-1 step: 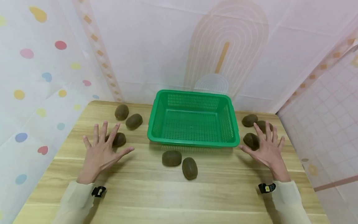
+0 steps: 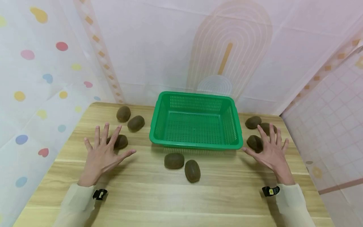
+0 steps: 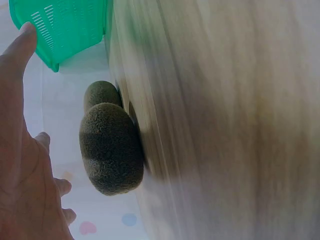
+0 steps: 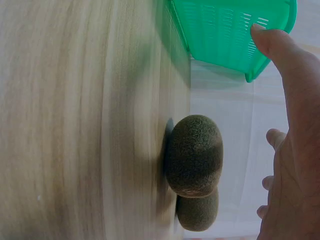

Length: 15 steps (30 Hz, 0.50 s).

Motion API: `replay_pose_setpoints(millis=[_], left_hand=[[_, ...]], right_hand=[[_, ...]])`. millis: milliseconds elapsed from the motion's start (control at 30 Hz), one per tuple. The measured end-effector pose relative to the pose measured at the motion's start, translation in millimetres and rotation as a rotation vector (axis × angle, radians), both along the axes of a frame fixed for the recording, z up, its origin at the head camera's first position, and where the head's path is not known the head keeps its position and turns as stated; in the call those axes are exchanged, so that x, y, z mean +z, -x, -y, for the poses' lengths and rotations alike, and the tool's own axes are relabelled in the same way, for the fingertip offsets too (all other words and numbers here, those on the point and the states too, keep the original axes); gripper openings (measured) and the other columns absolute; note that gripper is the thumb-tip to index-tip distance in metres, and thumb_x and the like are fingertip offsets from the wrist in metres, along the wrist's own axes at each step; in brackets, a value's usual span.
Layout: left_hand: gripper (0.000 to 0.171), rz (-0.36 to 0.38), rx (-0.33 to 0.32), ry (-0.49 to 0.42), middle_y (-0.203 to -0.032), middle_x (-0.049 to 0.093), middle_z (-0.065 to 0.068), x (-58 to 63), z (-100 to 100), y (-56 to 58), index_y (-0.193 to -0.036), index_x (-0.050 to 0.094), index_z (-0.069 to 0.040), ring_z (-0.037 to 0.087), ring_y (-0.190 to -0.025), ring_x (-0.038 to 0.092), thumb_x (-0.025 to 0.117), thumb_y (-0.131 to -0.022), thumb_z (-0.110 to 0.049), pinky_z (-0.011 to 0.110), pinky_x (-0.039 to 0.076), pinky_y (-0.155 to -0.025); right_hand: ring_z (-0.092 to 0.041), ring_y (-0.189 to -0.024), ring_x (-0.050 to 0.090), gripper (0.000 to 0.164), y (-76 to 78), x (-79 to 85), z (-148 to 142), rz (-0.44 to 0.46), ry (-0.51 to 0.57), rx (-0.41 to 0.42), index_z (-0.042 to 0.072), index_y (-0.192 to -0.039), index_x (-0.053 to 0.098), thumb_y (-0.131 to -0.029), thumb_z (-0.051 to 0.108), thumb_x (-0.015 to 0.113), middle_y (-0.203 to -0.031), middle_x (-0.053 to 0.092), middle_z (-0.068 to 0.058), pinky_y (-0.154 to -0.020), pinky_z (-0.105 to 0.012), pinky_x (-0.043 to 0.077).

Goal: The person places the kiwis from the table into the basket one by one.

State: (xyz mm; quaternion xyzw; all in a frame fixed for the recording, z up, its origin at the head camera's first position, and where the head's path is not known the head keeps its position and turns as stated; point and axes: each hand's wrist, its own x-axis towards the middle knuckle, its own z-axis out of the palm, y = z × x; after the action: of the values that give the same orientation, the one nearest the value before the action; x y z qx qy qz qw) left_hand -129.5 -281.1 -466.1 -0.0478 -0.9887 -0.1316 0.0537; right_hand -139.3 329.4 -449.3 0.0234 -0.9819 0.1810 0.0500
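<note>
My left hand (image 2: 100, 157) hovers with spread fingers over the table's left side, partly covering a brown fuzzy kiwi (image 2: 121, 142). In the left wrist view that kiwi (image 3: 111, 150) lies below the palm, apart from it. On the right, my right hand (image 2: 270, 151) is also spread, and its index finger and thumb are near another kiwi (image 2: 254, 143). The right wrist view has this kiwi (image 4: 194, 156) under the hand, with a second one behind it. Neither hand holds anything. Between the hands stands a green plastic basket (image 2: 195, 146) with slotted walls and nothing inside.
Two kiwis, one sideways (image 2: 174, 160) and one lengthwise (image 2: 192, 171), lie in front of the basket. Two more (image 2: 123, 113) sit at the back left. At the back right are a kiwi (image 2: 253, 122) and a partly hidden one (image 2: 267, 128). Patterned cloth (image 2: 147, 47) hangs behind the wooden table.
</note>
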Motion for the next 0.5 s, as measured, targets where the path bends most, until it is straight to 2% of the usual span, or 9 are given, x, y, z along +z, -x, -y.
replay_pose_setpoints(millis=[133,267,367,500], left_hand=[[0.109,0.003,0.003,-0.006,-0.172,-0.019,0.010,0.1,-0.4,1.5,-0.166,0.002,-0.035,0.051,-0.156,-0.012,0.059,-0.085,-0.079,0.092,-0.008,-0.105],[0.108,-0.021,-0.012,-0.028,-0.173,-0.012,0.016,2.9,-6.5,3.9,-0.166,0.003,-0.036,0.049,-0.157,-0.011,0.061,-0.085,-0.078,0.091,-0.002,-0.107],[0.108,-0.054,-0.050,-0.061,-0.173,-0.005,0.017,5.3,-15.6,7.2,-0.166,0.005,-0.037,0.047,-0.158,-0.009,0.065,-0.085,-0.075,0.087,0.005,-0.112],[0.107,-0.104,-0.119,-0.118,-0.174,-0.002,0.012,6.4,-30.2,12.5,-0.165,0.009,-0.038,0.043,-0.160,-0.005,0.072,-0.084,-0.067,0.079,0.013,-0.118]], right_hand=[[-0.046,-0.158,-0.013,0.109,-0.4,-0.3,-0.5,-0.011,0.003,-0.003,0.025,-0.167,0.012,-0.084,0.070,0.068,-0.172,-0.016,-0.014,-0.112,-0.085,-0.005],[-0.049,-0.157,-0.009,0.107,-0.6,-0.7,-1.6,-0.033,0.015,-0.001,0.025,-0.166,0.014,-0.085,0.067,0.070,-0.172,-0.012,-0.017,-0.112,-0.085,-0.002],[-0.053,-0.156,-0.005,0.106,-0.4,-0.9,-3.8,-0.049,0.041,0.001,0.023,-0.166,0.014,-0.086,0.063,0.071,-0.172,-0.009,-0.019,-0.112,-0.085,0.003],[-0.058,-0.154,-0.001,0.107,0.0,-1.4,-7.0,-0.041,0.092,0.000,0.023,-0.167,0.011,-0.087,0.058,0.073,-0.172,-0.009,-0.019,-0.108,-0.087,0.008]])
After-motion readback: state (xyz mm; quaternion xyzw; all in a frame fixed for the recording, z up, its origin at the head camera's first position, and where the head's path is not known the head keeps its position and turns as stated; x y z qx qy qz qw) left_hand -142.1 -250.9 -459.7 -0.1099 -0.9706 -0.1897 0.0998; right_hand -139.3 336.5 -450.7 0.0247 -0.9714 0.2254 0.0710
